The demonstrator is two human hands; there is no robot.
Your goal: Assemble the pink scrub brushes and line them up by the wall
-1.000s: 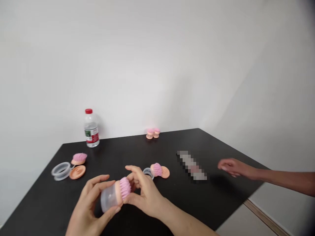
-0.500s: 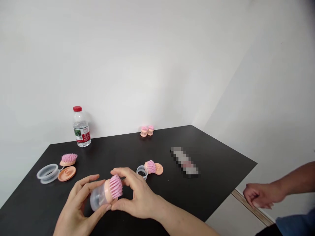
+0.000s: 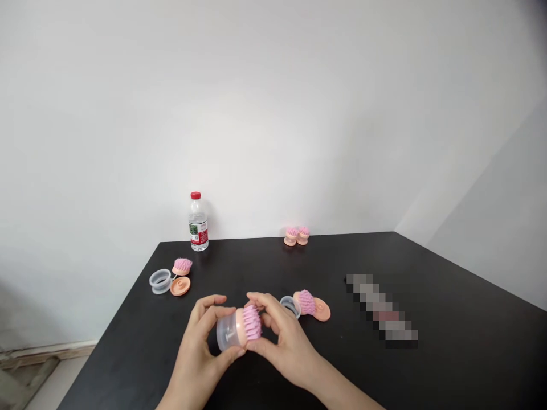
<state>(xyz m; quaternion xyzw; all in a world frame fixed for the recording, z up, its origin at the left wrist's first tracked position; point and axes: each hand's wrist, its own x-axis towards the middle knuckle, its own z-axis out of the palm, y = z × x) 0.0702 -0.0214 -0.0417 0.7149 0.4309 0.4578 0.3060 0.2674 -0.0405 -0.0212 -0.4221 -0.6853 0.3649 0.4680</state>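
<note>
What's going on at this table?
A person holds a pink-bristled scalp brush with a clear plastic cup body in both hands, the left hand on the cup and the right hand at the bristles, over a black table. Just past the right hand lie a pink brush head, a clear cup and a peach disc. Farther left sit a clear ring and peach disc. A red-capped water bottle stands at the far edge.

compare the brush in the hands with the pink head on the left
The held brush sits between the left hand and right hand; the left-side brush head lies on the black table. The held brush has a clear cup behind its bristles; the left-side brush head has a clear ring beside it, unfitted. Both have pink bristles on peach bases.
</note>
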